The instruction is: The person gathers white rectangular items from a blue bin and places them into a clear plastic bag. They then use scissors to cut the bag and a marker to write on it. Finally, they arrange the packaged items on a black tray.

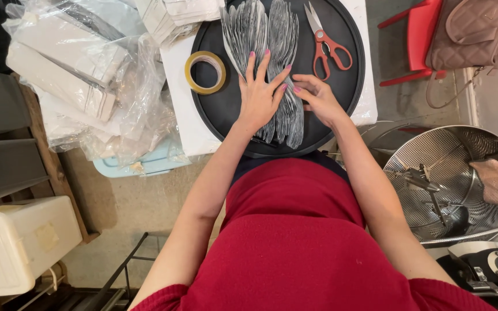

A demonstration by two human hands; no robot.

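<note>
head view: fanned stack of grey paper packets (pixel 272 34) lies along the middle of a round black tray (pixel 220 109) on the white worktop (pixel 183 124). my left hand (pixel 259 95) lies flat on it, fingers spread apart; right hand (pixel 317 98) sits at the stack's right edge, fingers curled tog., pinching an edge i think, can't tell for sure. risk as i judge it: packets overlap loosely, so a sideways push could slide the fan apart. orange-handled scissors (pixel 327 43) lie just beside the right hand, tape roll (pixel 205 72) to the left; a stray sweep could knock either.
</note>
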